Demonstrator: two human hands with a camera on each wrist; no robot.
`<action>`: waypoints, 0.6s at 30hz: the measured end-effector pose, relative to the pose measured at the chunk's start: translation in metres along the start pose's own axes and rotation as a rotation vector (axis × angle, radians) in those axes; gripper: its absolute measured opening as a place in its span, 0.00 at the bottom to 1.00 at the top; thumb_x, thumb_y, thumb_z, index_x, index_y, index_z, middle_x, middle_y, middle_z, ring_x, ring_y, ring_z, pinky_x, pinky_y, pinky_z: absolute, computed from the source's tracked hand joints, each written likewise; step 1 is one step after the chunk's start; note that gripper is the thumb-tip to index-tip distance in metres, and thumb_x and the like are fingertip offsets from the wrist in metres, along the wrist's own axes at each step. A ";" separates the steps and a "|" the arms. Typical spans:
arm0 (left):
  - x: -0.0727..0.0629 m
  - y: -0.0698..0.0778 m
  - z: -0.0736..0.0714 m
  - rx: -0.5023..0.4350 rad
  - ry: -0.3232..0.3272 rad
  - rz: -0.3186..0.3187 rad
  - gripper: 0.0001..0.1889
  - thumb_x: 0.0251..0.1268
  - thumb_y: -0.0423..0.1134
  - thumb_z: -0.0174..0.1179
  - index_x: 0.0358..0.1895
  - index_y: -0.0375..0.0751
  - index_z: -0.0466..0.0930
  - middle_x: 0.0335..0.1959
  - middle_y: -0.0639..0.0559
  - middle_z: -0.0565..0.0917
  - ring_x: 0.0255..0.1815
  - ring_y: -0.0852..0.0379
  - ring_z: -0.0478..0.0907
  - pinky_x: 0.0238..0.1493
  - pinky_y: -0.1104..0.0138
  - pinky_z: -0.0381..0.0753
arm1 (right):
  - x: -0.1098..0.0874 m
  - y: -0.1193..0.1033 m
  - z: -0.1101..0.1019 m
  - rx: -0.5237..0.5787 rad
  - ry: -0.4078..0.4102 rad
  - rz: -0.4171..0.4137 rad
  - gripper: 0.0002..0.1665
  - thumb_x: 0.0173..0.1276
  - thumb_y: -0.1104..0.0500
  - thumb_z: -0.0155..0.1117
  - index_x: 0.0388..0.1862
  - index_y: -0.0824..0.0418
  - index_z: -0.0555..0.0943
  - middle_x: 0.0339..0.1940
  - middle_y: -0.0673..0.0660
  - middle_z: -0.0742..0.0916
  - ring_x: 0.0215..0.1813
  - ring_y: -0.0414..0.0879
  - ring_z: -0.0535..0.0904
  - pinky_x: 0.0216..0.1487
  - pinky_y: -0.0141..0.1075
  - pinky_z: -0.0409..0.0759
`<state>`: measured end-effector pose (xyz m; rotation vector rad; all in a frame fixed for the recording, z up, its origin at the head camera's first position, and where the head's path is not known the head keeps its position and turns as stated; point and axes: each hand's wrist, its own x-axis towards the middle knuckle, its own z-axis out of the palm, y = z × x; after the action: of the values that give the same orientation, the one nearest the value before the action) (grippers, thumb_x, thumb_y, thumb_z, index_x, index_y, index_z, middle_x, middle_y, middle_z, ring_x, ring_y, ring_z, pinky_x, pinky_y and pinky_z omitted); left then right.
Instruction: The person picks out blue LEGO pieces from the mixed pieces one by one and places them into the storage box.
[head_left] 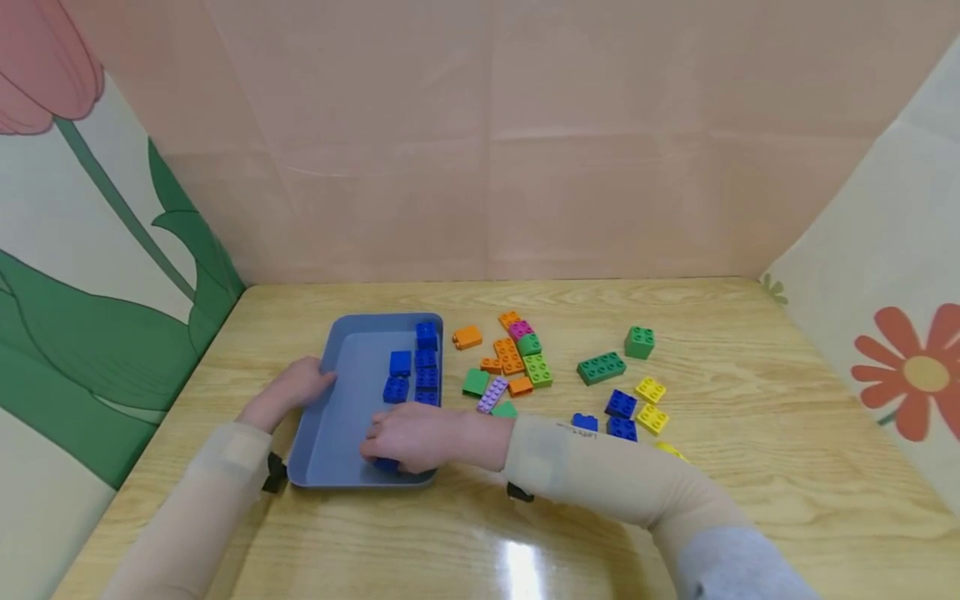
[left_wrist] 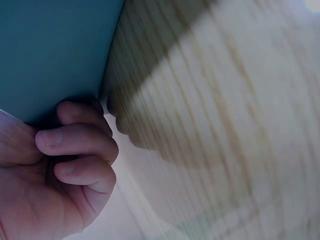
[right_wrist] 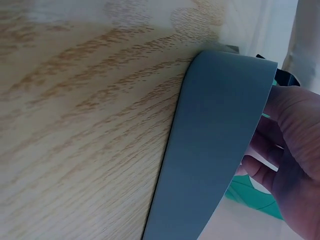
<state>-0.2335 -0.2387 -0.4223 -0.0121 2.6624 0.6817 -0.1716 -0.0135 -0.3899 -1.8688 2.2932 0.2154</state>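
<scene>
At the left rim of the blue-grey tray (head_left: 348, 450), my left hand (head_left: 300, 383) grips the edge. Its fingers (left_wrist: 82, 137) are curled against the outside wall in the left wrist view. My right hand (head_left: 412, 435) reaches over the right rim and holds a blue toy brick (head_left: 386, 464) low over the tray's front part. Most of that brick is hidden under the fingers. Several blue bricks (head_left: 427, 379) line the tray's right wall, and two more, one a blue brick (head_left: 401, 363), sit just left of them. In the right wrist view, the tray wall (right_wrist: 215, 145) hides the fingertips.
Right of the tray lie orange, pink, green and purple bricks (head_left: 508, 357) in a loose cluster. Farther right are dark green bricks (head_left: 601, 368), blue bricks (head_left: 621, 404) and yellow bricks (head_left: 651, 419), partly behind the right forearm. A pinkish wall (head_left: 487, 167) closes off the wooden table's back.
</scene>
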 end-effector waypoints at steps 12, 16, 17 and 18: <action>0.001 -0.001 0.001 -0.009 0.000 -0.001 0.21 0.76 0.38 0.43 0.55 0.18 0.70 0.35 0.40 0.78 0.35 0.49 0.76 0.37 0.59 0.76 | -0.003 0.002 0.001 0.019 0.027 0.006 0.20 0.64 0.62 0.67 0.55 0.51 0.78 0.48 0.44 0.83 0.47 0.36 0.73 0.45 0.25 0.70; 0.002 -0.001 0.001 -0.010 -0.005 -0.002 0.22 0.77 0.38 0.43 0.56 0.18 0.69 0.38 0.37 0.79 0.37 0.48 0.76 0.39 0.58 0.77 | -0.009 0.004 -0.003 0.032 0.073 0.012 0.20 0.65 0.61 0.67 0.55 0.52 0.78 0.49 0.44 0.83 0.48 0.37 0.73 0.44 0.25 0.71; 0.002 -0.002 0.001 -0.009 -0.005 -0.003 0.22 0.77 0.38 0.43 0.57 0.18 0.69 0.39 0.36 0.79 0.38 0.47 0.77 0.40 0.57 0.77 | -0.012 0.005 -0.005 0.037 0.081 0.018 0.19 0.65 0.60 0.67 0.55 0.52 0.78 0.50 0.45 0.83 0.49 0.37 0.73 0.45 0.25 0.71; 0.002 -0.002 0.001 -0.009 -0.005 -0.006 0.22 0.77 0.38 0.43 0.57 0.17 0.68 0.41 0.35 0.79 0.39 0.47 0.77 0.42 0.56 0.77 | -0.015 0.006 -0.007 0.042 0.090 0.025 0.19 0.66 0.59 0.67 0.56 0.52 0.78 0.51 0.45 0.83 0.50 0.37 0.74 0.46 0.26 0.72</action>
<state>-0.2348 -0.2396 -0.4247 -0.0205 2.6538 0.6905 -0.1747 0.0002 -0.3800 -1.8669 2.3616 0.0877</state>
